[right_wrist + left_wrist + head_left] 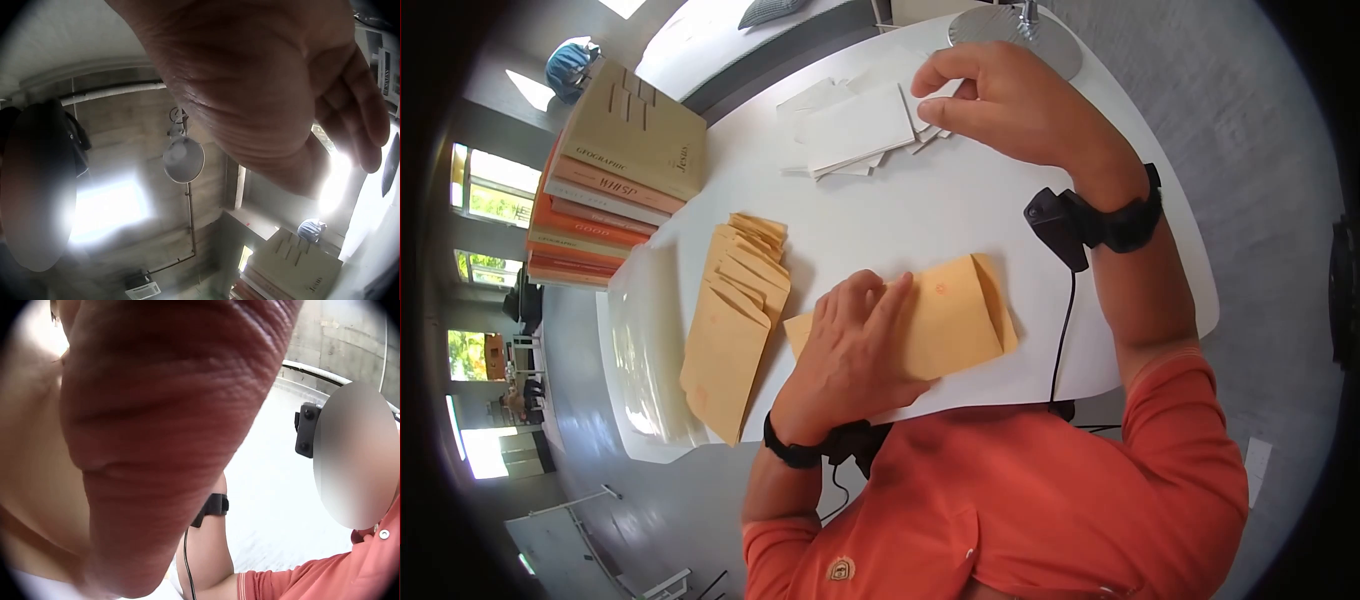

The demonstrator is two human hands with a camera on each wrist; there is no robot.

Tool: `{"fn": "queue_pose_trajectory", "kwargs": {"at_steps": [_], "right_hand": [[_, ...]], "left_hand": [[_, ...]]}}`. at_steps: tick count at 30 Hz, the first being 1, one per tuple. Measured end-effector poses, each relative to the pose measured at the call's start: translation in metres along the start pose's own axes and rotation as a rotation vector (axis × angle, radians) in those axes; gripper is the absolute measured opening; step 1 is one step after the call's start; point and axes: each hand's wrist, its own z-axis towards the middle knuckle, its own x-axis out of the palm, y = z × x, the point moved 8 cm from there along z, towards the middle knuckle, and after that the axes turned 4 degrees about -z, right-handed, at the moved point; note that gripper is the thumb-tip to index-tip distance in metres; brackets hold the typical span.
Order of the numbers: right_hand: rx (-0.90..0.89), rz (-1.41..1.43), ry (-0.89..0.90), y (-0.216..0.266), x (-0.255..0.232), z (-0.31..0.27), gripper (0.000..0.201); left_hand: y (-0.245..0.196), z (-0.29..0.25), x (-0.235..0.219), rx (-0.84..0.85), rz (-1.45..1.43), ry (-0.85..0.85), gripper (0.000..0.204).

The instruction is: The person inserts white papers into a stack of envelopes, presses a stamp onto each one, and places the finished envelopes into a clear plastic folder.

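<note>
A tan envelope [950, 318] lies near the table's front edge, its right end gaping a little. My left hand [845, 355] grips it from above, bent fingers across its far side and thumb along the near edge. Over the right side of a stack of white papers [855, 130] is my right hand [1020, 105], thumb and index finger apart. In the right wrist view the right hand [269, 81] has loosely bent fingers with nothing visible between them. The left hand [169, 437] fills much of the left wrist view, which does not show the envelope.
Several tan envelopes [735, 330] lie overlapping to the left, beside a clear plastic sheet or sleeve [645, 345]. A stack of books [615, 170] stands at the back left. The round base of a stand [1050, 48] is at the back right. A black cable [1064, 335] hangs from the right wrist camera.
</note>
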Motion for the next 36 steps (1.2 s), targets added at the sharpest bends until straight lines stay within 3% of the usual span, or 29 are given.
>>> {"fn": "queue_pose_trajectory", "kwargs": {"at_steps": [6,7,8,9,11,14,18,22,31,36], "right_hand": [[-0.104,0.080,-0.036,0.047,-0.024,-0.020,0.018],[-0.140,0.090,-0.176,0.078,-0.041,-0.032,0.017],[-0.175,0.100,-0.316,0.095,-0.055,-0.040,0.016],[-0.176,0.106,-0.321,0.091,-0.060,-0.042,0.016],[-0.422,0.173,-0.153,0.096,-0.057,-0.053,0.016],[-0.504,0.239,-0.104,0.106,-0.041,-0.067,0.018],[-0.368,0.037,0.006,0.109,-0.010,-0.062,0.015],[-0.376,0.040,-0.054,0.111,0.009,-0.059,0.014],[-0.262,0.204,-0.078,0.095,0.051,-0.044,0.009],[-0.379,0.351,-0.099,0.095,0.049,-0.039,0.008]], "left_hand": [[0.000,-0.007,-0.027,0.011,0.036,-0.147,0.108],[0.000,-0.010,-0.029,0.011,0.040,-0.145,0.108],[-0.002,-0.014,-0.041,0.035,0.006,-0.254,0.106],[-0.003,-0.020,-0.053,0.059,-0.026,-0.363,0.104],[-0.006,-0.029,-0.067,0.114,0.039,-0.454,0.112],[-0.003,-0.043,-0.079,0.087,0.086,-0.508,0.116],[-0.003,-0.056,-0.089,0.046,0.186,-0.632,0.117],[-0.002,-0.057,-0.087,0.056,0.220,-0.672,0.116],[0.003,-0.057,-0.082,0.023,0.272,-0.663,0.111],[0.007,-0.060,-0.083,0.006,0.289,-0.646,0.110]]}}
